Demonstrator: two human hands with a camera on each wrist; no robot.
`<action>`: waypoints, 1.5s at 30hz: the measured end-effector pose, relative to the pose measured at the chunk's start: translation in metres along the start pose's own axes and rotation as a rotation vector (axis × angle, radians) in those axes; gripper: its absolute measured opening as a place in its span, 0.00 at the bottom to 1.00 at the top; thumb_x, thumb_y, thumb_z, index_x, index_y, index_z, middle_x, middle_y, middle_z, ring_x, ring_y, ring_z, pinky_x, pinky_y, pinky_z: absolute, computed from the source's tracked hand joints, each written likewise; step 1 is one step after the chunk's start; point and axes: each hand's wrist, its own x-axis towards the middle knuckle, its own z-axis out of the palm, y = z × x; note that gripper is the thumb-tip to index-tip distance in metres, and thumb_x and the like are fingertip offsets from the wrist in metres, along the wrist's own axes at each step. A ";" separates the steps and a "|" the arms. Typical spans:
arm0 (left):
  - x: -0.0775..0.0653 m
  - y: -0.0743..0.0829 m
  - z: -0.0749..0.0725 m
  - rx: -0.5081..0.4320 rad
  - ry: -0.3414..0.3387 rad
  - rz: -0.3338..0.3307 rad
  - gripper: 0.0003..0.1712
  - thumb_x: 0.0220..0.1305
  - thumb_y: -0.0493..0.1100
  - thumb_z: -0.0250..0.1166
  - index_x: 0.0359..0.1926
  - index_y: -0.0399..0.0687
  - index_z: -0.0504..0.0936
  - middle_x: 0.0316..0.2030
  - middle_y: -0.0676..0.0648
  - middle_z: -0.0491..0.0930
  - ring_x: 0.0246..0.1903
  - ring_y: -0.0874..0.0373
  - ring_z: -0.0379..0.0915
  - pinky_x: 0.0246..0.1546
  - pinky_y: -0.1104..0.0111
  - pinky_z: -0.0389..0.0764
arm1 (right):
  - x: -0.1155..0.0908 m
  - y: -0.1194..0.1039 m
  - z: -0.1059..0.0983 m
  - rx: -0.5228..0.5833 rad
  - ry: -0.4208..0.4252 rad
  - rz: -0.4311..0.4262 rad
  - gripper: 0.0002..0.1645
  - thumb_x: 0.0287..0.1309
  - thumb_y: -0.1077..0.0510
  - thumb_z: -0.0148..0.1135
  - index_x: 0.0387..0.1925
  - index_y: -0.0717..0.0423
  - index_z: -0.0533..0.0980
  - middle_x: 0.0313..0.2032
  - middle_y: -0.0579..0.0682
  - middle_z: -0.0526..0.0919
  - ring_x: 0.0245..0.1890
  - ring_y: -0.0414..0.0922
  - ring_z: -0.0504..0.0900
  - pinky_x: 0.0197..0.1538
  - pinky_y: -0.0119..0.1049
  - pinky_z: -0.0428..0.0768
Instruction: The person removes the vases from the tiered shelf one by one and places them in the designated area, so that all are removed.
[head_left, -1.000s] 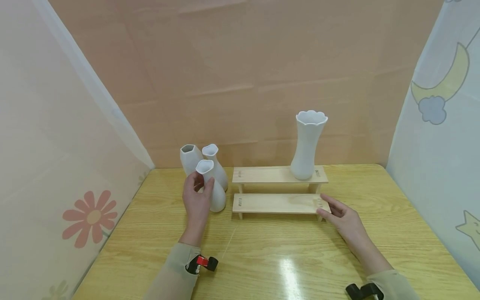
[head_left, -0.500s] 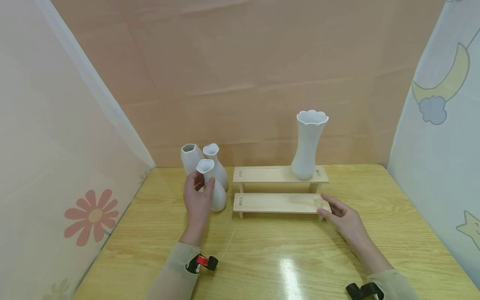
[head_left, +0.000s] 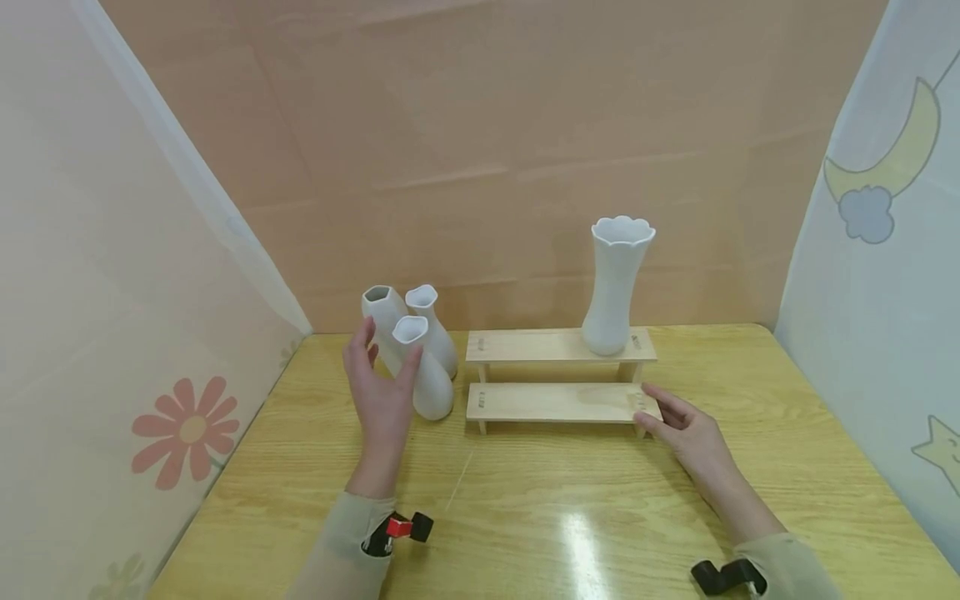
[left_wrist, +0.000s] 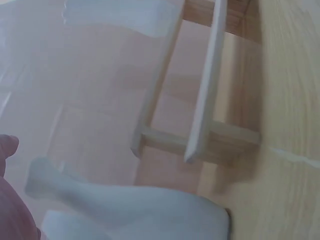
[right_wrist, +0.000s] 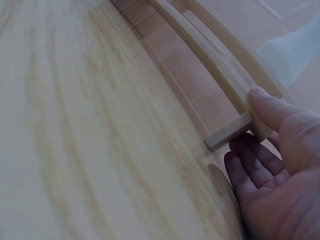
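Note:
In the head view, a white vase with a wavy rim (head_left: 432,387) stands at the front of a cluster at the left. My left hand (head_left: 380,392) is spread beside its neck, thumb near the rim, fingers apart and holding nothing. Behind stand a faceted white vase (head_left: 384,312) and another slim-necked white vase (head_left: 442,337). My right hand (head_left: 693,437) grips the right end of the lower board of a two-step wooden stand (head_left: 551,403). The right wrist view shows the thumb (right_wrist: 270,106) on the board and the fingers curled beneath. A tall scalloped vase (head_left: 613,292) stands on the upper board's right.
The stand and the vases rest on a wood-grain table (head_left: 517,517). A plain brown backdrop (head_left: 487,167) rises behind it. Printed cloth panels stand on both sides, the left one with a red flower (head_left: 189,430).
My left hand has let go of the front vase, spreading its fingers and shifting slightly left. The vase stays upright in place. My right hand keeps its grip on the stand.

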 end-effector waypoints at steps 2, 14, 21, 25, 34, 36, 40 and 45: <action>0.000 0.007 0.001 0.000 0.003 0.036 0.44 0.67 0.40 0.81 0.78 0.37 0.71 0.72 0.39 0.70 0.76 0.48 0.63 0.79 0.50 0.64 | 0.000 0.000 -0.001 0.001 -0.002 -0.004 0.49 0.75 0.37 0.70 0.87 0.46 0.63 0.84 0.56 0.60 0.83 0.58 0.59 0.59 0.13 0.69; -0.013 0.067 0.032 -0.050 -0.115 0.114 0.46 0.67 0.39 0.81 0.81 0.50 0.70 0.75 0.47 0.71 0.72 0.41 0.66 0.74 0.43 0.68 | 0.001 0.002 -0.001 0.000 -0.001 -0.009 0.50 0.74 0.36 0.71 0.86 0.46 0.63 0.83 0.57 0.61 0.83 0.57 0.60 0.58 0.12 0.69; -0.017 0.087 0.065 -0.099 -0.264 0.087 0.49 0.69 0.44 0.80 0.84 0.51 0.65 0.80 0.52 0.65 0.79 0.54 0.60 0.80 0.53 0.64 | 0.000 0.002 0.000 0.018 0.005 0.001 0.50 0.73 0.36 0.72 0.86 0.46 0.64 0.84 0.55 0.61 0.83 0.57 0.59 0.60 0.13 0.69; -0.018 0.095 0.085 -0.119 -0.321 0.072 0.51 0.69 0.48 0.81 0.85 0.53 0.64 0.80 0.50 0.65 0.78 0.54 0.62 0.78 0.49 0.66 | 0.000 0.002 0.000 0.026 0.008 -0.002 0.50 0.72 0.36 0.72 0.86 0.47 0.64 0.83 0.55 0.62 0.83 0.56 0.59 0.60 0.13 0.68; -0.014 0.113 0.124 -0.140 -0.412 0.035 0.53 0.69 0.50 0.81 0.86 0.53 0.62 0.82 0.49 0.63 0.79 0.53 0.61 0.78 0.53 0.67 | 0.001 0.004 0.000 0.025 -0.001 -0.026 0.48 0.74 0.39 0.71 0.86 0.48 0.64 0.83 0.57 0.62 0.84 0.58 0.58 0.61 0.13 0.68; -0.012 0.115 0.133 -0.147 -0.426 0.027 0.54 0.69 0.49 0.81 0.87 0.52 0.61 0.82 0.50 0.62 0.80 0.55 0.60 0.79 0.56 0.66 | 0.001 0.004 0.000 0.027 -0.002 -0.027 0.48 0.74 0.39 0.71 0.86 0.48 0.64 0.83 0.57 0.62 0.84 0.58 0.57 0.61 0.13 0.68; -0.009 0.119 0.150 -0.163 -0.454 -0.012 0.55 0.68 0.48 0.81 0.87 0.53 0.60 0.83 0.51 0.61 0.80 0.56 0.58 0.79 0.57 0.66 | 0.001 0.003 0.000 0.025 -0.003 -0.022 0.48 0.74 0.38 0.71 0.86 0.47 0.64 0.83 0.57 0.61 0.84 0.58 0.58 0.60 0.13 0.68; -0.009 0.122 0.169 -0.159 -0.475 -0.063 0.55 0.68 0.50 0.81 0.88 0.56 0.60 0.82 0.50 0.63 0.80 0.53 0.60 0.77 0.48 0.68 | 0.001 0.003 0.000 0.014 0.001 -0.016 0.48 0.74 0.38 0.71 0.86 0.46 0.64 0.83 0.57 0.62 0.83 0.58 0.59 0.59 0.13 0.68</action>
